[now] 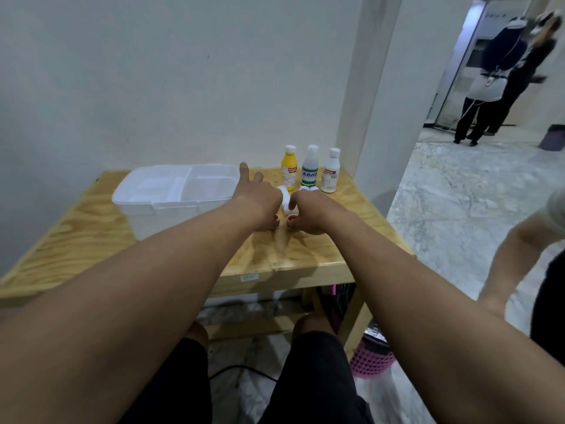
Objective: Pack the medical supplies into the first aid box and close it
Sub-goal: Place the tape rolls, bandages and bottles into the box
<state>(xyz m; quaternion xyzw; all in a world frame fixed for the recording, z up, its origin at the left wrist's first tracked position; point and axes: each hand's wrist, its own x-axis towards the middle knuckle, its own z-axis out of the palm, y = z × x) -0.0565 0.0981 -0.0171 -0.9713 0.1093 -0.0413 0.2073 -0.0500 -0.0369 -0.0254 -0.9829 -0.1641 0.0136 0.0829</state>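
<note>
Both arms stretched over the table (91,215). Left hand (258,197) half open, index finger pointing up, thumb side touching a red-capped item (277,221). Right hand (308,209) curled around a small white bottle (286,201); real grip impossible to tell. Open white box (171,194) just left of the hands. Three bottles (309,169) standing upright behind them.

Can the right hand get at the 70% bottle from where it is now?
Probably yes. The right hand rests on the table just in front of the 70% bottle, which stands upright at the right end of the row; only small white items lie between, and they are low.
</note>
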